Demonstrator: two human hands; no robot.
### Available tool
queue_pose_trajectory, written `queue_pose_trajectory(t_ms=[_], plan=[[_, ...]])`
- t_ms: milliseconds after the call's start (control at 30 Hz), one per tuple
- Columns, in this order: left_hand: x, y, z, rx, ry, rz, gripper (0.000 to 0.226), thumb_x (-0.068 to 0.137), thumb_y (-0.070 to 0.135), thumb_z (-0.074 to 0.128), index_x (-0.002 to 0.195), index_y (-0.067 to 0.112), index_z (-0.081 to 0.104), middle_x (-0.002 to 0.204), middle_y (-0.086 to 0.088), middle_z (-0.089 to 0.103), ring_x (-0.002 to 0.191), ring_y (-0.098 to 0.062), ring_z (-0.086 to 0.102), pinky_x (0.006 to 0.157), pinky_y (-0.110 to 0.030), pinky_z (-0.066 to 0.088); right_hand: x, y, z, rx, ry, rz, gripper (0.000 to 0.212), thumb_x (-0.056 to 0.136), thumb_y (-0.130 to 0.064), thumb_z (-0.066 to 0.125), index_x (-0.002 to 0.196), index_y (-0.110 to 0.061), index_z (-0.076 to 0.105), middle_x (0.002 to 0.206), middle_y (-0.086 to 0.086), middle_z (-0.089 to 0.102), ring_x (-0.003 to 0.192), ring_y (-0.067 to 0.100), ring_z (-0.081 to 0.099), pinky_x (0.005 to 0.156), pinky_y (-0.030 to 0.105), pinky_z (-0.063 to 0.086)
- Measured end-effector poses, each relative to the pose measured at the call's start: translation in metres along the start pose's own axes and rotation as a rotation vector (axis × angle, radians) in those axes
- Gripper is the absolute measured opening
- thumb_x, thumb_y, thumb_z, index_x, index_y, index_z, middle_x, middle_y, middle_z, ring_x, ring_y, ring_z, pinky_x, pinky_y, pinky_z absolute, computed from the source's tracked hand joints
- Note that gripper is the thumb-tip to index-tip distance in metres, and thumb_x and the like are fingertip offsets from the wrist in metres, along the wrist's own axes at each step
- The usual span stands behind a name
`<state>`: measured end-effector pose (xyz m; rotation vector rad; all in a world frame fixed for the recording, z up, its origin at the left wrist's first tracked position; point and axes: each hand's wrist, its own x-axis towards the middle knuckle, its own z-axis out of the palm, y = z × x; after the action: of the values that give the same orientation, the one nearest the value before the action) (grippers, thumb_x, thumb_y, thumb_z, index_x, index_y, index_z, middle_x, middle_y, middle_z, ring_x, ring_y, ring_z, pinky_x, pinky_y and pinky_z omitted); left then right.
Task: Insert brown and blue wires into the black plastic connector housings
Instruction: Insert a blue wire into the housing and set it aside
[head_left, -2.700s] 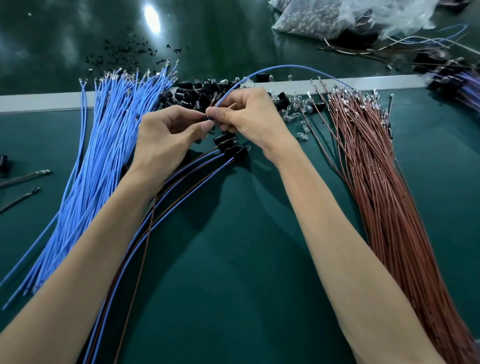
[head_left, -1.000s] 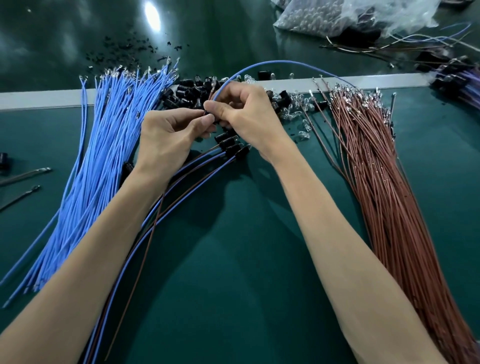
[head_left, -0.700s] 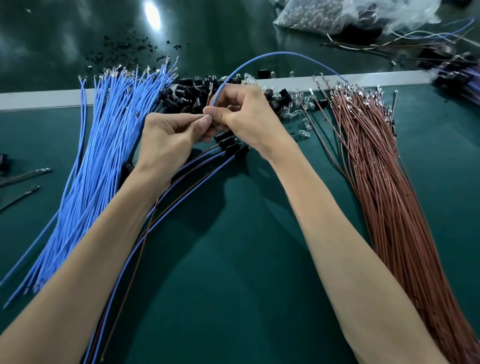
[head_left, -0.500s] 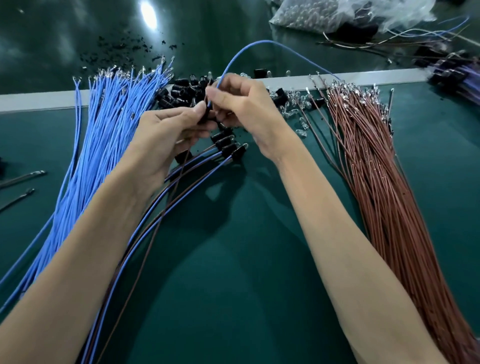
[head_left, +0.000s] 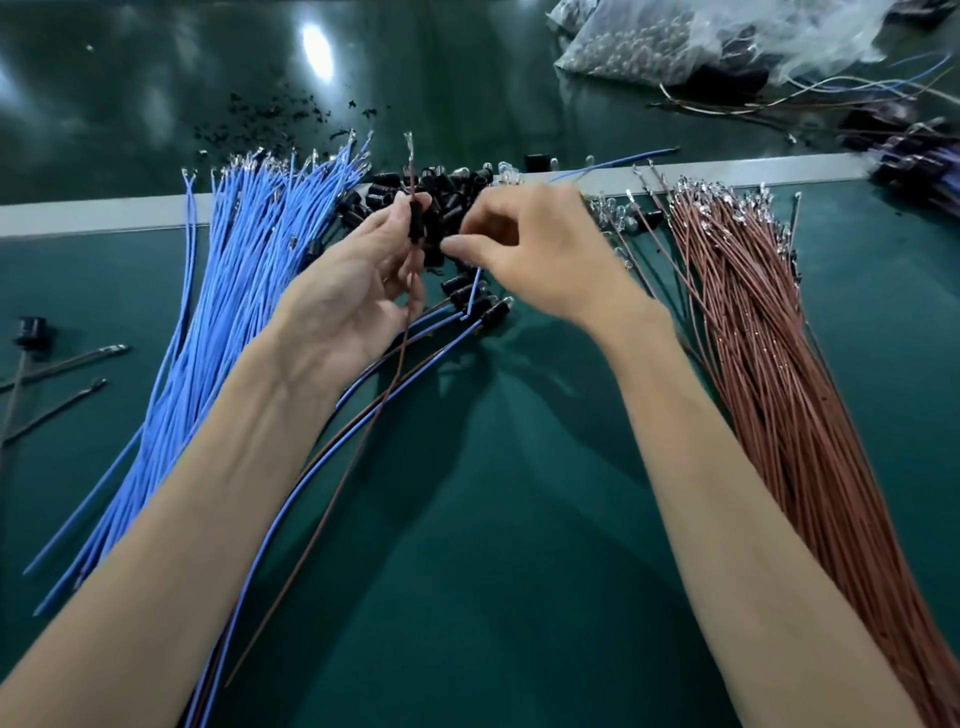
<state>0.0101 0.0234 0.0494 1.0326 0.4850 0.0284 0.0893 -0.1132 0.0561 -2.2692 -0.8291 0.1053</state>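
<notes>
My left hand (head_left: 358, 296) is palm up and pinches a black connector housing (head_left: 415, 224). A brown wire (head_left: 395, 364) runs through the housing, and its metal tip sticks up above it. My right hand (head_left: 540, 254) is just right of it, a small gap away, and pinches a single blue wire (head_left: 471, 293) whose end hangs below the fingers. Its other end reaches out to the right, over the white strip. A pile of loose black housings (head_left: 457, 182) lies behind both hands. A blue wire bundle (head_left: 244, 301) lies at the left and a brown wire bundle (head_left: 779, 395) at the right.
Several wired housings (head_left: 485, 307) lie under my hands, their leads trailing to the bottom left. Small clear bulbs (head_left: 618, 214) lie by the brown bundle. A white strip (head_left: 104, 214) crosses the green mat. Plastic bags (head_left: 675, 41) are far right, and loose leads (head_left: 67, 358) are far left.
My hands have drawn apart. The left hand has turned palm up with the housing and brown wire upright. The blue wire's high arch has dropped, and its far end now points right.
</notes>
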Motion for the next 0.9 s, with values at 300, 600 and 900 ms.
queue_pose_trajectory(t_ms=[300,600,900], plan=[[0.000,-0.010,0.004,-0.028,0.057,0.030,0.013,0.092,0.025,0.059,0.084,0.016,0.063,0.071,0.006,0.054,0.059,-0.002,0.048,0.060,-0.011,0.041,-0.022,0.001,0.044,0.562,0.233,-0.010,0.011,0.084,-0.014,0.072,0.074,-0.016,0.068,0.060,-0.012,0.064,0.051,0.003,0.055,0.055,0.020,0.047],[0.001,-0.018,0.005,0.150,0.139,0.139,0.014,0.088,0.016,0.066,0.075,0.012,0.061,0.057,0.005,0.053,0.052,-0.005,0.045,0.057,-0.016,0.040,-0.029,0.002,0.045,0.550,0.084,-0.011,0.036,0.094,-0.004,0.055,0.065,-0.026,0.056,0.052,-0.025,0.057,0.052,-0.006,0.053,0.053,0.008,0.040],[-0.004,-0.023,0.014,0.116,0.248,0.234,0.018,0.086,0.016,0.070,0.073,0.012,0.059,0.053,0.010,0.056,0.049,-0.002,0.048,0.052,-0.014,0.041,-0.028,0.001,0.053,0.279,0.234,-0.092,0.028,0.093,-0.007,0.046,0.066,0.000,0.047,0.060,-0.009,0.040,0.057,0.013,0.039,0.057,0.029,0.031]])
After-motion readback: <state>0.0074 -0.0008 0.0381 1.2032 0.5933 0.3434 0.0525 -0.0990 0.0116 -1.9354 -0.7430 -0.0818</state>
